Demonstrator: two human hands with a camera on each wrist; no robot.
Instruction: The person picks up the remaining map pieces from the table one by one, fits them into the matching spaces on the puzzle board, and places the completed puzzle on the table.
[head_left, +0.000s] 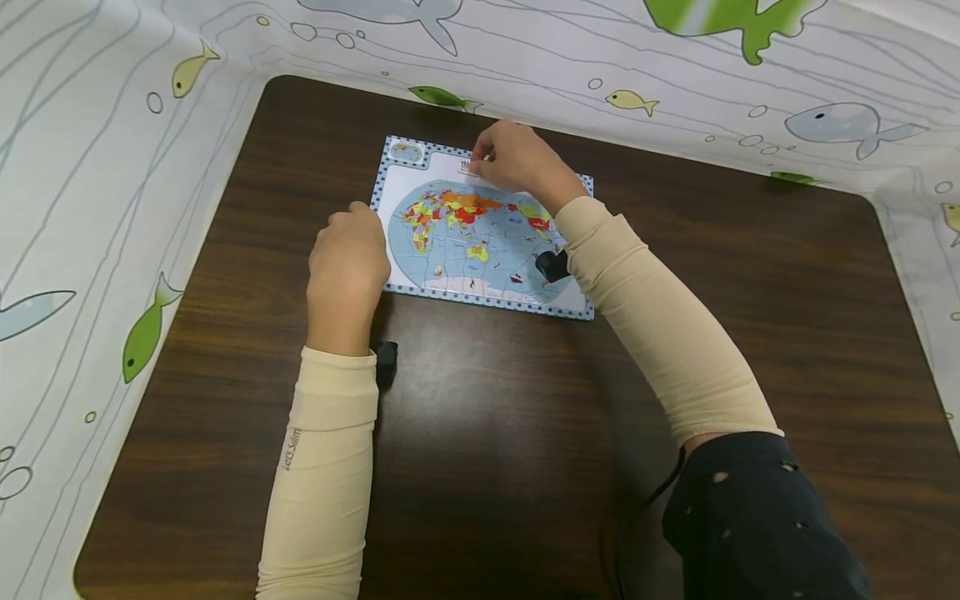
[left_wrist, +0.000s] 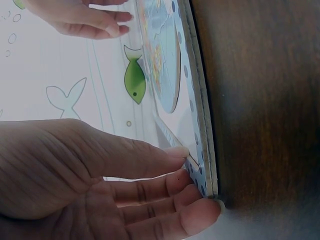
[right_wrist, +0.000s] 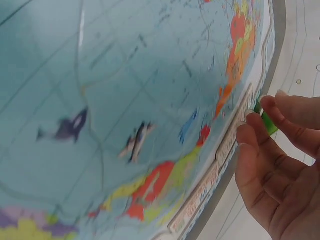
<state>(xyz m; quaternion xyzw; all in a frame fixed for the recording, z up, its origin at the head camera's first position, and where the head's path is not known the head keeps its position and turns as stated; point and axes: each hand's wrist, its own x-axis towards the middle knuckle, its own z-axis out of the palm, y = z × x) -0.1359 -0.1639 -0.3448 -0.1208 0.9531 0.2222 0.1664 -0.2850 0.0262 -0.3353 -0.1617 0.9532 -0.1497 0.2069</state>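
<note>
A world map jigsaw puzzle point(head_left: 450, 233) in a blue dotted frame lies flat on the table. My left hand point(head_left: 350, 258) is at its left edge. In the left wrist view, the thumb point(left_wrist: 170, 159) lies on the dotted border, while the fingers curl against the outer edge, gripping the board there. My right hand point(head_left: 517, 158) reaches over the far edge beside the printed title strip point(right_wrist: 227, 145). Its fingers point(right_wrist: 255, 155) are bent with the tips at that strip, and I see nothing held between them and the thumb.
The puzzle rests on a dark wooden table point(head_left: 480, 417) with rounded corners. White sheeting with printed fish point(head_left: 525, 50) rises along the far and left sides. A black cable point(head_left: 622, 533) hangs near the right sleeve, and both wrists wear small black cameras point(head_left: 552, 266).
</note>
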